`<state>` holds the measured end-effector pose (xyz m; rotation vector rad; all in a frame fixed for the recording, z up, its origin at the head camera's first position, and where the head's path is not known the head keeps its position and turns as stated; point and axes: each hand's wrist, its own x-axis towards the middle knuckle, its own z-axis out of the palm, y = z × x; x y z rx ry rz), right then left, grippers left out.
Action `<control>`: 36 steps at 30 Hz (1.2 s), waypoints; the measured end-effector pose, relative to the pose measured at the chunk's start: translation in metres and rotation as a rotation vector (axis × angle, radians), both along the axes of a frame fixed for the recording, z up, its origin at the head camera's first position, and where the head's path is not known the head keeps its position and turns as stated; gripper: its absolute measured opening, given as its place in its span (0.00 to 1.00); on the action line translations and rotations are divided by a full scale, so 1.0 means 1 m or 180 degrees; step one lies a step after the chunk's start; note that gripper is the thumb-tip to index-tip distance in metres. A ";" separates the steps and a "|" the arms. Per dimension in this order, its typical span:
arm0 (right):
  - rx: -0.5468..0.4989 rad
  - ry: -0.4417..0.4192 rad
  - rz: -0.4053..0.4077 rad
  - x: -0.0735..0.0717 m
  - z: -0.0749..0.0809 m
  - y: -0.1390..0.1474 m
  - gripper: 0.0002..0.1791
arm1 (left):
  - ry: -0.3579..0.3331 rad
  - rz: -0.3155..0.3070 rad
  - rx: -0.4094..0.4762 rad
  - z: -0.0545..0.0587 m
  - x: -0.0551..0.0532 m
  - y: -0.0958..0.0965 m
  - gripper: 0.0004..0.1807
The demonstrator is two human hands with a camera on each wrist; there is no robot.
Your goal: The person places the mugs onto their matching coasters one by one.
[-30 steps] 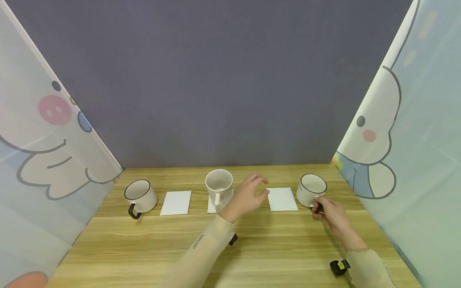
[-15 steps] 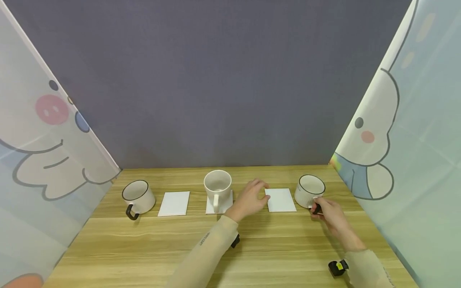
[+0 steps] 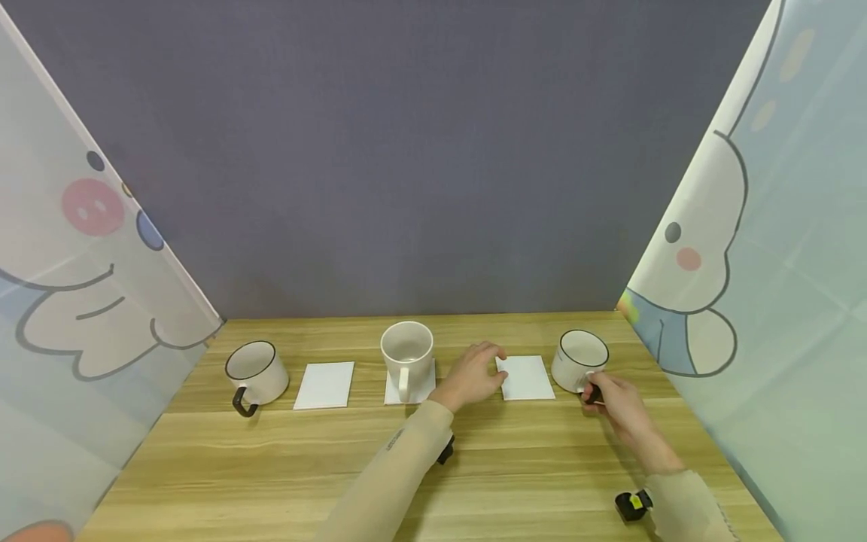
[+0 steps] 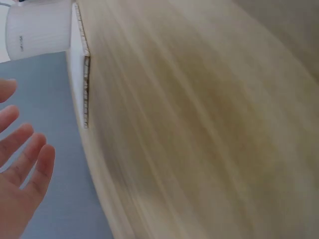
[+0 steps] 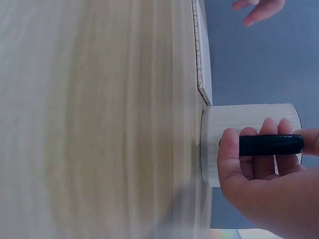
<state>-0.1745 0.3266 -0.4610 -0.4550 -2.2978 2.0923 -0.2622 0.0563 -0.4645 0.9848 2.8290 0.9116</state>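
Observation:
My right hand (image 3: 623, 406) grips the black handle (image 5: 271, 145) of a white mug with a dark rim (image 3: 576, 370), its fingers curled round it. This mug stands upright on the table, close beside the right edge of a white square coaster (image 3: 528, 379). My left hand (image 3: 470, 376) hovers at that coaster's left side, fingers loosely bent and spread, holding nothing. Whether its fingertips touch the coaster I cannot tell. Left of this hand, a plain white mug with a white handle (image 3: 407, 354) stands on another white coaster (image 3: 427, 388).
Further left lie a third white coaster (image 3: 323, 385) and a white mug with a black handle (image 3: 260, 376) on the wooden table (image 3: 271, 474). A dark panel (image 3: 420, 165) stands behind, with cartoon-printed curtains (image 3: 799, 301) on both sides. A small black wrist device (image 3: 631, 506) hangs below my right sleeve.
My left hand has shifted a little to the right, toward the right-hand coaster, uncovering more of the middle one. My right hand keeps its grip on the mug handle; the view has drifted slightly.

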 end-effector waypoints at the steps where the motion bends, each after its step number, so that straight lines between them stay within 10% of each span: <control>1: -0.0008 0.0002 -0.0009 0.000 0.000 0.000 0.17 | -0.0018 -0.0005 -0.0032 -0.001 -0.002 0.001 0.18; 36: 0.0001 -0.0005 -0.0035 0.004 0.001 -0.002 0.19 | 0.0115 -0.0147 -0.0932 -0.018 -0.016 0.017 0.09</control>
